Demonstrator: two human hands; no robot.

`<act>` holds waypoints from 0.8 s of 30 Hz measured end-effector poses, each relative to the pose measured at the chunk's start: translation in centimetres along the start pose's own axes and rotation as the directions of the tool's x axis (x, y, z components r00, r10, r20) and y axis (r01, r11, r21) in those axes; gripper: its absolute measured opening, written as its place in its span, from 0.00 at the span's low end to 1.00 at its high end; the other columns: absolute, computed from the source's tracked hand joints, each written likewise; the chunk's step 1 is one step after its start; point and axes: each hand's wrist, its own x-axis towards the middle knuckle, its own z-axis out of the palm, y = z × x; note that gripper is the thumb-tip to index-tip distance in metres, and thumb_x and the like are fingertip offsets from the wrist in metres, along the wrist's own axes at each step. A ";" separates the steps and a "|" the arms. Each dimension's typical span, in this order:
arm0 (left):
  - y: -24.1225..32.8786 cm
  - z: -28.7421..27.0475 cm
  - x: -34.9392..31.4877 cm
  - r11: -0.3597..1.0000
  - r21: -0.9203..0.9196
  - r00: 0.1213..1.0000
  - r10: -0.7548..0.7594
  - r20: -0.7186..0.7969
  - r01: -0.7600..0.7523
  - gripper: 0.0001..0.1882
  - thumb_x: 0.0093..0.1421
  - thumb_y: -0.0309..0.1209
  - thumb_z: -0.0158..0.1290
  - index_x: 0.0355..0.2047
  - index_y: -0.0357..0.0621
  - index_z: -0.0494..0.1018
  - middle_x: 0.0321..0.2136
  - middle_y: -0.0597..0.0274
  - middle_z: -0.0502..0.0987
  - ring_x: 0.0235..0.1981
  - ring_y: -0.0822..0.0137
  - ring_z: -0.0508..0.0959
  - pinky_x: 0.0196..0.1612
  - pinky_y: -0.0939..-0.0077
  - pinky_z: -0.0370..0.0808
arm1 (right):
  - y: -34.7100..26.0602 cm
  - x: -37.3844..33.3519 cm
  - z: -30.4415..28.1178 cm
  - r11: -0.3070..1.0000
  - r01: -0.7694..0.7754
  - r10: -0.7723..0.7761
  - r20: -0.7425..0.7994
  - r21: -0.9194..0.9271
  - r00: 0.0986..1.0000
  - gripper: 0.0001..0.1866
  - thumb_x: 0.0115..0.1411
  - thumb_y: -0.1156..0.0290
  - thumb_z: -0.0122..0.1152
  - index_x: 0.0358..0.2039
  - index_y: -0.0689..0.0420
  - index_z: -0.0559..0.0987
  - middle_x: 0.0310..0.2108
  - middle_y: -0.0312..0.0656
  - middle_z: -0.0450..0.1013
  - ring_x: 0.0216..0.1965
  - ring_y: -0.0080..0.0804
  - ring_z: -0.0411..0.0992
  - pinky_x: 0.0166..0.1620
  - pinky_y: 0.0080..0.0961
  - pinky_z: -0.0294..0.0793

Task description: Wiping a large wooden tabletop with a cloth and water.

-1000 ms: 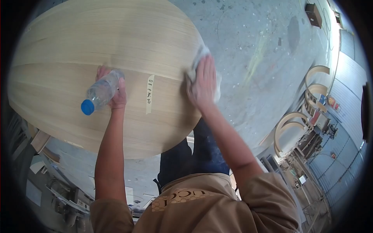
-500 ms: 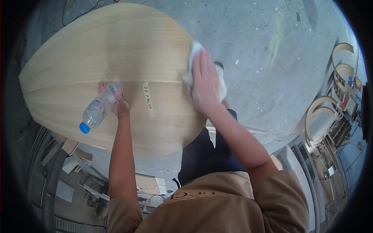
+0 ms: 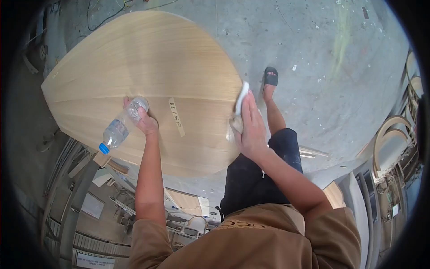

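A large, rounded pale wood panel (image 3: 192, 58) narrows to a blunt tip at the far left. My left hand (image 3: 147, 122) grips a clear plastic bottle (image 3: 117, 131) by its base end, above the panel's middle. The bottle tilts, its blue cap toward the lower left; whether it holds liquid I cannot tell. At the panel's right edge, my right hand (image 3: 253, 132) is closed on a white cloth (image 3: 242, 99), pressing it along the rim. Between the hands, a strip of masking tape (image 3: 176, 117) with handwriting sticks to the wood.
My foot in a black sandal (image 3: 271, 77) stands on the grey concrete floor (image 3: 322, 94), right of the panel. Curved wooden frames (image 3: 385, 139) stand at the far right. A dark cable (image 3: 105, 20) lies beyond the panel. A metal post (image 3: 78, 197) rises at the lower left.
My right hand and the cloth have slid along the rim toward me. My leg and sandalled foot now show beside the panel. The whole view has shifted; the bottle stays in my left hand.
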 end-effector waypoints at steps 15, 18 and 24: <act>0.6 -0.2 0.0 0.996 0.088 1.000 -0.021 0.011 0.020 0.42 0.70 0.55 0.47 0.69 0.31 0.59 0.66 0.48 0.64 0.65 0.53 0.66 0.68 0.59 0.63 | 4.3 -1.8 -2.6 0.941 -0.071 0.027 0.136 0.330 0.990 0.40 0.64 0.83 0.58 0.75 0.59 0.57 0.73 0.59 0.57 0.72 0.55 0.59 0.70 0.47 0.56; 0.8 0.6 0.3 0.998 0.060 1.000 -0.019 0.000 0.019 0.42 0.70 0.56 0.47 0.70 0.32 0.59 0.66 0.48 0.63 0.65 0.53 0.66 0.68 0.59 0.63 | 2.7 -7.7 -0.8 0.555 -0.505 0.301 0.406 0.661 0.863 0.41 0.62 0.83 0.59 0.75 0.60 0.57 0.73 0.62 0.54 0.73 0.55 0.57 0.70 0.46 0.57; 0.3 -0.4 0.1 0.999 0.011 0.998 -0.050 -0.031 0.050 0.41 0.69 0.54 0.49 0.70 0.33 0.59 0.66 0.49 0.64 0.65 0.54 0.67 0.68 0.60 0.64 | 1.9 12.9 -0.2 0.964 0.123 -0.121 -0.024 0.237 0.992 0.39 0.62 0.73 0.62 0.73 0.58 0.61 0.69 0.51 0.65 0.65 0.52 0.70 0.61 0.46 0.72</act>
